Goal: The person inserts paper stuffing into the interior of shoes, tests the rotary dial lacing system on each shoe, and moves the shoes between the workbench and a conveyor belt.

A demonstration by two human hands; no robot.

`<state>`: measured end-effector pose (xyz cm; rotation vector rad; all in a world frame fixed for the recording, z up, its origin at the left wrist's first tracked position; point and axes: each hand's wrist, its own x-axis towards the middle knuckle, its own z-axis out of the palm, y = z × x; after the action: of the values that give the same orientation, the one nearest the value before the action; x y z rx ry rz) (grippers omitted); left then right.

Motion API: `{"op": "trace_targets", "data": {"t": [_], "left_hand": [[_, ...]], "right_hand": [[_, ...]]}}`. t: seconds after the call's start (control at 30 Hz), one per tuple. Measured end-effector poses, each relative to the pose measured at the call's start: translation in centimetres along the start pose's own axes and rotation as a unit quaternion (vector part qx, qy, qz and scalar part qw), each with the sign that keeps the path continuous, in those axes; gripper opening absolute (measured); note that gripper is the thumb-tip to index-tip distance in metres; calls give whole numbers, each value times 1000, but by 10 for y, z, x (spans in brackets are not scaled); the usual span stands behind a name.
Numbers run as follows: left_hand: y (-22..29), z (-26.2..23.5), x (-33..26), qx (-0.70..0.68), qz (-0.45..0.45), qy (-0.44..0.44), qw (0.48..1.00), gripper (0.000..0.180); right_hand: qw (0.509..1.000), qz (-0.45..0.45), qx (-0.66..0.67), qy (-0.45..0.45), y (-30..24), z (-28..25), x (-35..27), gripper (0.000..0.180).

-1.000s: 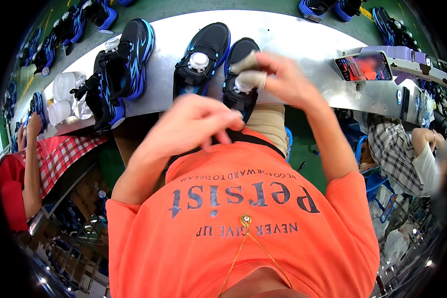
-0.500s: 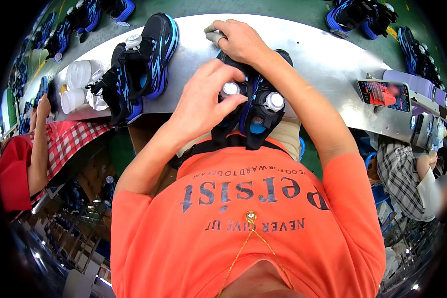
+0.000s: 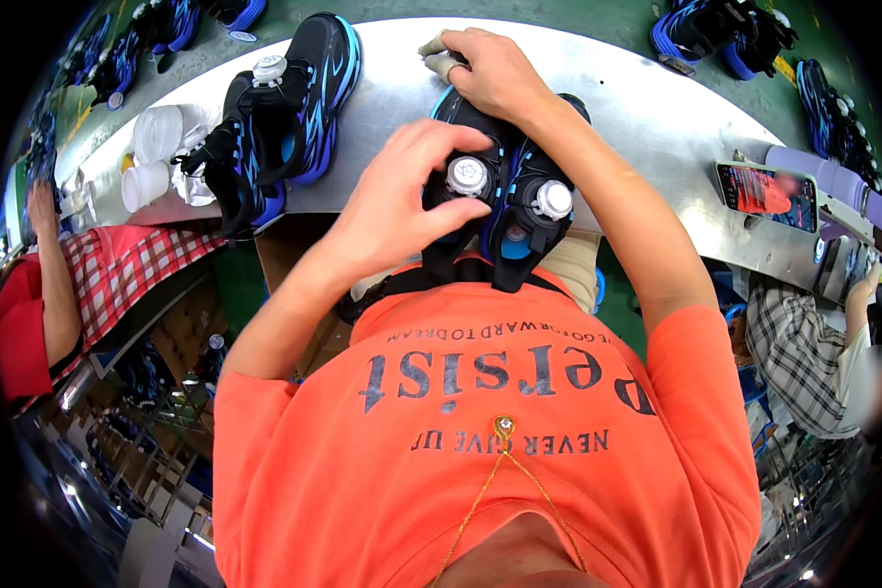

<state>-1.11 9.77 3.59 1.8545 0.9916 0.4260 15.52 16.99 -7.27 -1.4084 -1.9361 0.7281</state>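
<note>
Two black sneakers with blue trim lie side by side against my lap at the table's near edge, toes pointing away. White dials sit on the tongues of the left shoe [image 3: 441, 240] and the right shoe [image 3: 522, 230]. My left hand [image 3: 392, 186] is curved around the left dial [image 3: 467, 175], thumb and fingers apart on either side of it. Over the toe of the left shoe lies my right hand [image 3: 492, 73], fingers reaching past it to the left with a small gap between the fingertips. Pale covers sheath two fingertips; its other fingers are hidden.
Another pair of sneakers [image 3: 304, 108] stands left on the metal table [image 3: 392, 59], beside clear plastic tubs [image 3: 147, 184]. A phone [image 3: 766, 196] is propped at right. Co-workers sit at both sides: a red sleeve [image 3: 29, 333] and a plaid garment [image 3: 794, 333]. More shoes stand beyond the table.
The view has shifted slightly. My left thumb and fingers are wider apart around the dial, which shows more fully. My right hand stays over the toe. The co-workers' arms have moved a little.
</note>
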Motion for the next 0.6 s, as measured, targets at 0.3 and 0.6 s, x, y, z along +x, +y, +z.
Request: {"op": "trace_targets", "data": {"t": [0.3, 0.6], "left_hand": [[-10, 5, -4, -71, 0, -8, 997, 38], [-7, 6, -14, 91, -8, 103, 990, 45]], "right_hand": [[999, 2, -25, -27, -1, 3, 2, 26], [999, 13, -29, -21, -2, 3, 1, 26]]}}
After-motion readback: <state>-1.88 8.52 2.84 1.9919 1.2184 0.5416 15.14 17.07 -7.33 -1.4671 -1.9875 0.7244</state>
